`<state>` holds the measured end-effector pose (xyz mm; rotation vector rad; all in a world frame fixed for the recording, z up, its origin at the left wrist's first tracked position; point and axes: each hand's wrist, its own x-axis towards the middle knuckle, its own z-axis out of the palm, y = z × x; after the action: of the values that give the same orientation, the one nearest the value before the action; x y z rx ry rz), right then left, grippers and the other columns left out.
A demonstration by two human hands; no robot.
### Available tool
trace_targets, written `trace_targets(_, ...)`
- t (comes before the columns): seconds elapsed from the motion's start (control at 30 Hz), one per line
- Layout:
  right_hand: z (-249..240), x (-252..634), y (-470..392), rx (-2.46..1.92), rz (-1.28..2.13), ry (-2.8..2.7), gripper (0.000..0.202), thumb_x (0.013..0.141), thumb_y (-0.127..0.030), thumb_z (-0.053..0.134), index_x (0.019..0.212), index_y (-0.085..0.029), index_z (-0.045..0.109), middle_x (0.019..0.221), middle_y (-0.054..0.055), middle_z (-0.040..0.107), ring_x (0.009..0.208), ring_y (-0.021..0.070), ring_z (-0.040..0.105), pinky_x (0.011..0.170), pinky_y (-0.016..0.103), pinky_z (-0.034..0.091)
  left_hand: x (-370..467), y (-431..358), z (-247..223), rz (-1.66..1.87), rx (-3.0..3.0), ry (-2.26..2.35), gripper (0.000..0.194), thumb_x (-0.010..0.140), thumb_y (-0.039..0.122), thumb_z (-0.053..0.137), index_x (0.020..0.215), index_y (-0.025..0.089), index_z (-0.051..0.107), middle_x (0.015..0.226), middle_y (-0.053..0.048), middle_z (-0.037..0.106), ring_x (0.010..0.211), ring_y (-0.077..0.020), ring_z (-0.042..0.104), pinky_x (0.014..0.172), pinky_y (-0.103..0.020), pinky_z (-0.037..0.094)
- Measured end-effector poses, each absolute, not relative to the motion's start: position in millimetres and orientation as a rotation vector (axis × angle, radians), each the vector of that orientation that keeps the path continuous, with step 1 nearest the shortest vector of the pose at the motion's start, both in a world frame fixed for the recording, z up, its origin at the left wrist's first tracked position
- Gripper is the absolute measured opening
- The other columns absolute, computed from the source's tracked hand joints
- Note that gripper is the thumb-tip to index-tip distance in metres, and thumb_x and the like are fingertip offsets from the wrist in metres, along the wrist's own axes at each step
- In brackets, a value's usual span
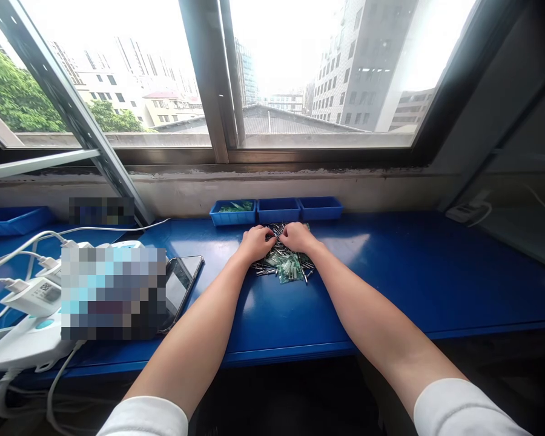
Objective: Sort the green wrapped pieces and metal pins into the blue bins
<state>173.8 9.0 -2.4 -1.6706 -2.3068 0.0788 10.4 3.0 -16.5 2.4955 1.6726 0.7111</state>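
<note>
From the head camera, both bare forearms stretch out over the glossy blue workbench (390,272), and the left hand (255,243) and right hand (297,237) sit side by side, nearly touching, on the far edge of a heap of small green circuit boards and thin metal pins (287,264). Fingers on both curl down into the heap; whether either one pinches a piece, I cannot tell. The heap lies mid-bench, just in front of a row of three shallow blue plastic trays (278,211) against the far wall, the left tray holding green pieces. To the near left, a black smartphone (181,284) lies tilted beside white power adapters with white cables (31,293).
</note>
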Motion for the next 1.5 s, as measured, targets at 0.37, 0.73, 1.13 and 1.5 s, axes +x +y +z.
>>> trace_targets(0.37, -5.7, 175.1, 10.5, -1.639, 0.183, -2.281, 0.019, 0.078, -0.027, 0.053, 0.078, -0.021, 0.071, 0.085, 0.007, 0.071, 0.084, 0.0204, 0.063, 0.069, 0.025, 0.042, 11.0, 2.4, -14.6, 0.69, 2.486, 1.68, 0.028, 0.081, 0.039, 0.05, 0.096, 0.025, 0.069, 0.102, -0.005, 0.067, 0.1, -0.0244, 0.057, 0.086, -0.035, 0.042)
trace_targets(0.73, -2.0, 175.8, 7.4, -1.587, 0.111, -2.329, 0.021, 0.087, -0.026, 0.044, 0.091, -0.017, 0.062, 0.106, 0.012, 0.063, 0.102, 0.026, 0.054, 0.081, 0.034, 0.04, 12.8, -0.9, -10.8, 0.934, 2.388, 1.704, 0.029, 0.081, 0.035, 0.054, 0.105, 0.023, 0.064, 0.101, -0.004, 0.069, 0.1, -0.023, 0.06, 0.09, -0.037, 0.037)
trace_targets(1.13, -1.0, 178.1, 9.2, -1.289, 0.218, -2.181, 0.027, 0.093, -0.023, 0.033, 0.081, -0.016, 0.055, 0.087, 0.008, 0.063, 0.081, 0.0155, 0.054, 0.075, 0.026, 0.039, 12.7, -2.5, -5.1, 1.159, 2.423, 1.523, 0.021, 0.088, 0.032, 0.049, 0.09, 0.022, 0.067, 0.09, -0.002, 0.071, 0.088, -0.0185, 0.062, 0.088, -0.034, 0.037)
trace_targets(1.5, 5.4, 181.7, 3.6, -0.981, 0.883, -1.701, 0.024, 0.076, -0.038, 0.06, 0.082, -0.015, 0.065, 0.071, 0.004, 0.069, 0.062, 0.0135, 0.059, 0.059, 0.025, 0.045, 9.8, 0.3, -4.1, 1.202, 2.349, 1.56, 0.022, 0.088, 0.028, 0.048, 0.084, 0.019, 0.068, 0.077, -0.002, 0.071, 0.077, -0.0181, 0.064, 0.083, -0.032, 0.042)
